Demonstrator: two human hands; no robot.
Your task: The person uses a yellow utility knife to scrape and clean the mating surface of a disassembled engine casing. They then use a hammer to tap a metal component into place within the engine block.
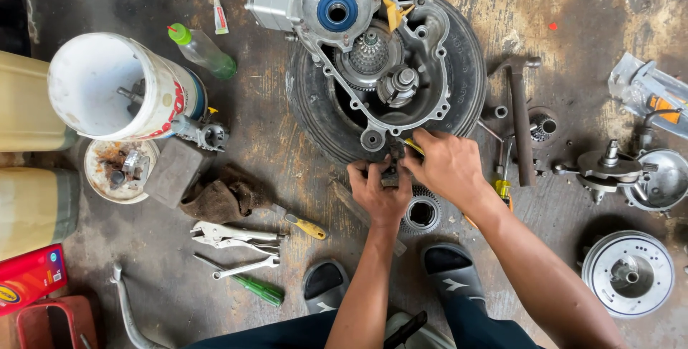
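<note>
Both hands are meeting at the near edge of the engine case [373, 55], which is lying on a tyre [315, 116]. The left hand [378, 190] and right hand [446, 166] are closing their fingers around a small dark metal part [389, 172] between them; a gear [423, 214] is lying on the floor just below.

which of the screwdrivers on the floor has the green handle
The green-handled screwdriver lying lowest, below the locking pliers; the other, by the rag, has a yellow handle.
</note>
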